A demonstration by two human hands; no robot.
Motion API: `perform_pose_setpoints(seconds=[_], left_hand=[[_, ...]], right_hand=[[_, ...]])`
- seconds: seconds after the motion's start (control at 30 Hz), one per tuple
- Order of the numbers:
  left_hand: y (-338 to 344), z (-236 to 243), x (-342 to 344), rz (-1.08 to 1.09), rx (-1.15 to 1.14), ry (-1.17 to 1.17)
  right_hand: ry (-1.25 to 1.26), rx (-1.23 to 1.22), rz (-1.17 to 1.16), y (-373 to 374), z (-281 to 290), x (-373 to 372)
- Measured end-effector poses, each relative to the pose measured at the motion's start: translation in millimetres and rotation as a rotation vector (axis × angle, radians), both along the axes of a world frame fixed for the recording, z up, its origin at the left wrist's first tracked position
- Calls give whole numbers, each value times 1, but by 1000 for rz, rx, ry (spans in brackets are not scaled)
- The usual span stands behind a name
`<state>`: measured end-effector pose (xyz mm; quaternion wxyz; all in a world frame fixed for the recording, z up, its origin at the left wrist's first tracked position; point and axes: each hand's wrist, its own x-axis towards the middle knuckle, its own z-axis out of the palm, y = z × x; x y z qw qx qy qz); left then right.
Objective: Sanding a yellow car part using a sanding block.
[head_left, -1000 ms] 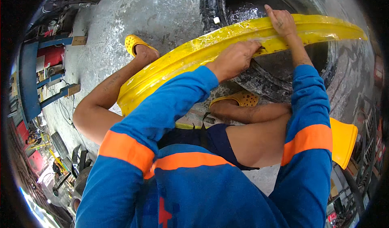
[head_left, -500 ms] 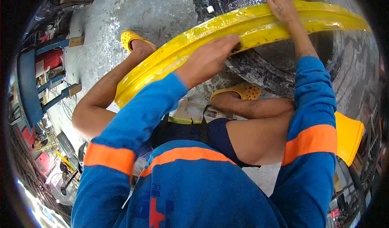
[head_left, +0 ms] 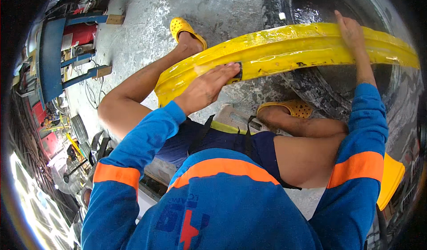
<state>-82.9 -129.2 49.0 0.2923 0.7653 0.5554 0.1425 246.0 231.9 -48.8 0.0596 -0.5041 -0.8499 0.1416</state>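
A long, curved yellow panel (head_left: 267,58), wet and shiny with dark scuffs along its near edge, stretches across in front of me. My left hand (head_left: 207,87) lies on its left half, fingers together, pressing a dark flat piece like sandpaper (head_left: 238,71) against the surface. Only the edge of that piece shows past my fingertips. My right hand (head_left: 352,33) grips the panel toward its right end, with the thumb side over the far edge. Underneath the right part is a large black tyre (head_left: 327,87) lying on the floor.
A small white object (head_left: 282,16) rests by the tyre's rim. Blue metal frame arms (head_left: 80,72) with wooden blocks stand at left, clutter behind. A yellow-orange container (head_left: 391,179) is beside my right arm. Yellow clogs (head_left: 184,30) are on my feet on the wet concrete floor (head_left: 133,18).
My left hand has slid along the panel toward its left end and is less blurred. My right hand keeps its hold. The whole view has shifted, so everything appears lower and farther right.
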Motion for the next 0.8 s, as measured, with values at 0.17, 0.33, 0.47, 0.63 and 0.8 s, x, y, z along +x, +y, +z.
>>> perform_pose_setpoints(seconds=[0.17, 0.33, 0.47, 0.63, 0.8], left_hand=[[41, -24, 44, 25, 110, -118], [-7, 3, -6, 80, 61, -36], [-36, -25, -30, 147, -59, 60], [-15, -79, -12, 157, 105, -93], [-9, -28, -42, 192, 64, -128]], right_hand=[[17, -33, -15, 6, -3, 0], [8, -6, -52, 11, -7, 0], [-34, 4, -57, 19, -8, 1], [26, -15, -62, 32, -8, -1], [1, 20, -128, 34, -10, -5]])
